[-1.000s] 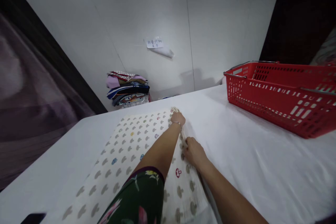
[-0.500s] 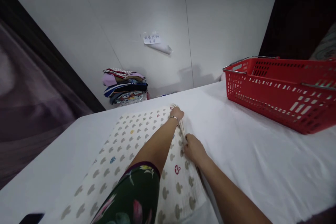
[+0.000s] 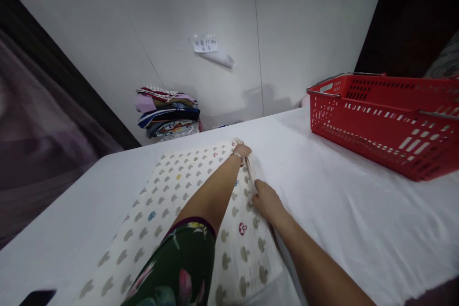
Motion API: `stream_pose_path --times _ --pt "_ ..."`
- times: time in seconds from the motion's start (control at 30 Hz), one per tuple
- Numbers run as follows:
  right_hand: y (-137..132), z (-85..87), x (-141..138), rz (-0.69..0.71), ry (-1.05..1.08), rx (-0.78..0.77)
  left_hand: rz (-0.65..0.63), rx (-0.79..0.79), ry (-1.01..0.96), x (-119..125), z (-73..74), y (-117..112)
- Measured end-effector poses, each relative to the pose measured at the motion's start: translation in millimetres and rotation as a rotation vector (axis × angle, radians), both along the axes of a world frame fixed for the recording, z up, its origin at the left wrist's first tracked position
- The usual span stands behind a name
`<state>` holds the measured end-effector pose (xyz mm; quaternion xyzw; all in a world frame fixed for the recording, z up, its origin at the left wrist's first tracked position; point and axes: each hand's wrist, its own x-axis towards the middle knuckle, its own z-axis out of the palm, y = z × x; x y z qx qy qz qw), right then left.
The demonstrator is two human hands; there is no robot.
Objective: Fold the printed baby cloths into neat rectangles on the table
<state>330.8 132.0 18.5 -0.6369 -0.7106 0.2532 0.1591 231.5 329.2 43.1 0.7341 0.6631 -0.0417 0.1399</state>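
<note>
A cream cloth with grey mushroom-like prints and a few coloured ones lies spread over the white-covered table. At its far right corner my left hand, with a bracelet at the wrist, is closed on the cloth's edge. Nearer to me on the same right edge, my right hand grips the cloth too. Between the two hands the edge runs in narrow layered folds. My left forearm crosses over the cloth and hides part of it.
A red plastic basket with metal handles stands at the right on the white table cover. Folded clothes are stacked beyond the far edge. A dark flat object lies at lower left. A paper sign hangs on the wall.
Both hands keep their hold on the cloth's right edge, with hardly any movement. The camera view has shifted slightly.
</note>
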Motion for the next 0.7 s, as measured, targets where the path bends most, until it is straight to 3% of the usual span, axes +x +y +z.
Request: stream_pose_path --times 0.2,0.5,0.7 --pt "3 -1.0 4 0.009 0.031 -0.018 -0.114 -0.048 0.059 -4 -8.3 -12" --pt "3 -2.5 6 0.038 0.064 -0.014 -0.238 -0.042 0.007 -24 13.5 -16" --pt "3 -0.7 6 0.031 0.067 -0.018 -0.346 0.101 -0.026 -33 14.3 -29"
